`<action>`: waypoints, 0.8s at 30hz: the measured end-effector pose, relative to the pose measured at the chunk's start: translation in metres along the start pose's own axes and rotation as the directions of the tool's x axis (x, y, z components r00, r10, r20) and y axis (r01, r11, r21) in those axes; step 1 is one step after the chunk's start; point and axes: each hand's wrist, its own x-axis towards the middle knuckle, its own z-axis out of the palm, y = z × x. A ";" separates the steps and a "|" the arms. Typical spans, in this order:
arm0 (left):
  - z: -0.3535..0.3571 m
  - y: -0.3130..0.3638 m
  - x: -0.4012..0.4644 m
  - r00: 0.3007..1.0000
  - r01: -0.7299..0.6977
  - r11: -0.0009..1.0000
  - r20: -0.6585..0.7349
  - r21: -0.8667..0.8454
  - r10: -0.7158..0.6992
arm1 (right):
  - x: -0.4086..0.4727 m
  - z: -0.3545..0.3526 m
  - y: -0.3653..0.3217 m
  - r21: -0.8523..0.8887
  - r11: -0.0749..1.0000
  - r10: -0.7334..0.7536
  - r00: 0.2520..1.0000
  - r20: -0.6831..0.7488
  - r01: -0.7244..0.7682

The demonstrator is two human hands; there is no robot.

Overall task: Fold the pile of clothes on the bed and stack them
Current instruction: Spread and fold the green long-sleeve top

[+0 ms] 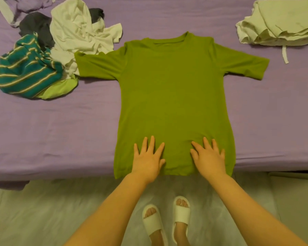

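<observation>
Hands, left hand (147,159) and right hand (209,159), press flat, grip released, on unlabelled green T-shirt (174,96).

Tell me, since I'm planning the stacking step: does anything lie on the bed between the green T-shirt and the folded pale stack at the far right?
Nothing visible does. The green T-shirt lies flat under both hands, left hand and right hand. Only bare purple sheet separates it from the folded stack. The unfolded pile sits on the opposite side.
</observation>
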 end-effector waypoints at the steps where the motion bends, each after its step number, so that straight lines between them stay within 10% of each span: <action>1: -0.002 0.005 0.006 1.000 -0.006 1.000 -0.018 -0.005 0.006 | 0.006 -0.003 -0.002 -0.006 1.000 -0.024 0.999 -0.047 0.024; 12: -0.025 0.030 0.075 0.991 0.105 0.994 -0.086 0.009 -0.104 | 0.068 -0.019 0.009 -0.153 0.967 -0.214 0.976 -0.049 0.205; 16: -0.042 0.017 0.100 0.958 0.218 0.976 -0.183 -0.031 -0.220 | 0.098 -0.037 0.009 -0.011 0.998 0.058 0.995 -0.081 -0.059; 21: -0.066 -0.013 0.141 0.949 0.263 0.965 -0.171 -0.027 -0.263 | 0.143 -0.054 -0.008 -0.138 0.953 -0.274 0.962 -0.010 0.270; 24: -0.091 -0.028 0.169 0.965 0.143 0.988 -0.230 0.055 -0.127 | 0.178 -0.068 -0.007 -0.075 0.997 -0.011 0.993 -0.121 0.002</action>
